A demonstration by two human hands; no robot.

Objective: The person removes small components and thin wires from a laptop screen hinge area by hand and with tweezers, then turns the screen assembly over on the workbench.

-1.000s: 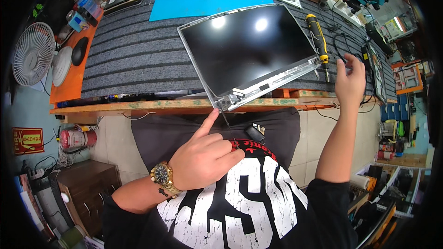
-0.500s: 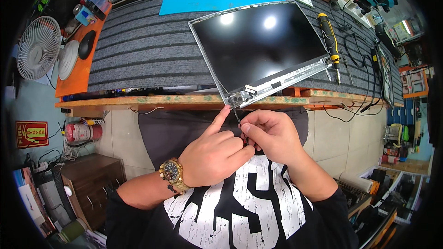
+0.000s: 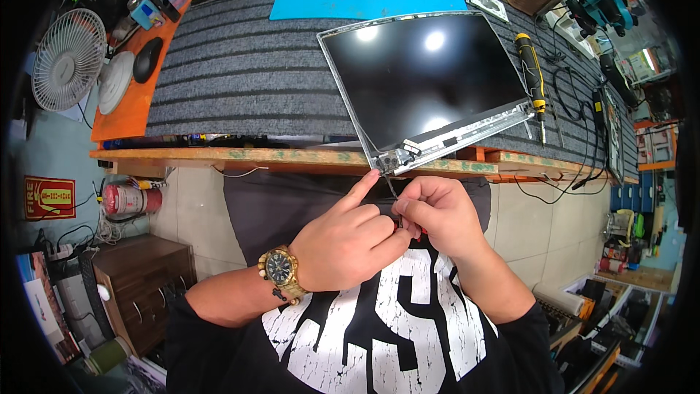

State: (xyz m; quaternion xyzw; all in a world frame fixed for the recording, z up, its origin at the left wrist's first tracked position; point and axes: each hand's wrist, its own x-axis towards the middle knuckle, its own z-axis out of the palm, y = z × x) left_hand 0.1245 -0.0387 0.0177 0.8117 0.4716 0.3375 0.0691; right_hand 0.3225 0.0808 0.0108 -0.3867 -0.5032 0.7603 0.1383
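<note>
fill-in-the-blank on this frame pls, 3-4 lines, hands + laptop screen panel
1. Both hands meet at a thin dark ____ hanging from the screen panel.
2. The left hand has a gold ____ on its wrist.
3. The screwdriver with the yellow and black handle lies to the ____ of the panel.
4. The right hand is just below the panel's ____ corner.

Missing words: cable; watch; right; near-left

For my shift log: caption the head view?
Both hands, left hand and right hand, pinch a thin cable below a laptop screen panel.
</note>
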